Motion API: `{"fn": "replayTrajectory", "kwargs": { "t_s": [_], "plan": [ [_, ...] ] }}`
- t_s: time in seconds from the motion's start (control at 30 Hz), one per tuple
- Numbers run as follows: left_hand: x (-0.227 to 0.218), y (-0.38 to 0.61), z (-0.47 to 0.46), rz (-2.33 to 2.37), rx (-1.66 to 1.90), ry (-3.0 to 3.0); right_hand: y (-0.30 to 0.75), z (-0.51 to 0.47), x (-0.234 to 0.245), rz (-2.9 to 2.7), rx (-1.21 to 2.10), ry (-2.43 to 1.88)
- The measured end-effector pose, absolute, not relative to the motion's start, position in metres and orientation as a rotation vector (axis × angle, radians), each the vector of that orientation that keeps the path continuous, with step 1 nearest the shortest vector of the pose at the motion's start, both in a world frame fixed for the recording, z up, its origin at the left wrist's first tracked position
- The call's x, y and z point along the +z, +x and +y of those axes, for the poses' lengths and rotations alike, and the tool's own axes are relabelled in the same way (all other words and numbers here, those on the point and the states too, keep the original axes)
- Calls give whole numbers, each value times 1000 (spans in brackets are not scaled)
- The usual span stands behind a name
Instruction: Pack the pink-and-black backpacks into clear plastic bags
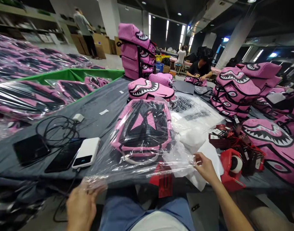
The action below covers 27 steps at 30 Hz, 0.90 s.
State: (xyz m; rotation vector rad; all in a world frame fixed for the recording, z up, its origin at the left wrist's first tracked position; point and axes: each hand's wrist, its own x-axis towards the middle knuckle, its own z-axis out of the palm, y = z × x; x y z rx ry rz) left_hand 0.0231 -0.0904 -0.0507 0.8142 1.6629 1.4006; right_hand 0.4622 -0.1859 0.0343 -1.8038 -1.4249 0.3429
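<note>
Left hand (82,205), closest to the lens above the lap, is closed on a bunched corner of the clear bag (108,160), with film gathered over the fingers. Right hand (204,166) pinches the opposite corner of the same edge between thumb and fingertips. The film is stretched between the two hands.

Location: the pink backpack (142,128) lies flat inside the clear bag, on the grey surface (108,99), directly ahead of the person.

Handling, judged from appearance:
- Film: thin, slippery, easily torn or creased. Grip at the corners of the near edge, as now.
- Backpack: soft, padded, probably light. It will sag if lifted by the film alone, so support it from beneath.

Surroundings:
- A red tag (165,183) lies at the near edge, under the film.
- A red tape dispenser (231,170) sits just beside the right hand, with a heap of tags (224,133) behind it.
- A white power bank (86,152), two dark devices (30,149) and loose cables (57,128) lie to the left, close to the film.
- Spare bags (197,122) lie to the right of the backpack.
- Stacked backpacks (137,51) stand beyond; a seated person (200,69) works well apart.
</note>
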Motion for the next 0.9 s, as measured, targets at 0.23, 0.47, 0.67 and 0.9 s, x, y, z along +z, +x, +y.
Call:
{"fn": "replayTrajectory", "kwargs": {
  "t_s": [0.23,0.47,0.67,0.9],
  "plan": [
    [-53,146,-133,1221,934,1516,356,-219,14,-1831,-218,-1727],
    [-79,174,-129,909,836,2040,363,-195,-54,-1629,-658,-1890],
    [-67,162,-95,431,861,2775,383,-248,-56,-1618,-494,-1929],
    [-19,157,-68,-223,320,3017,350,-261,-45,-1817,-471,-1869]
  ]
}}
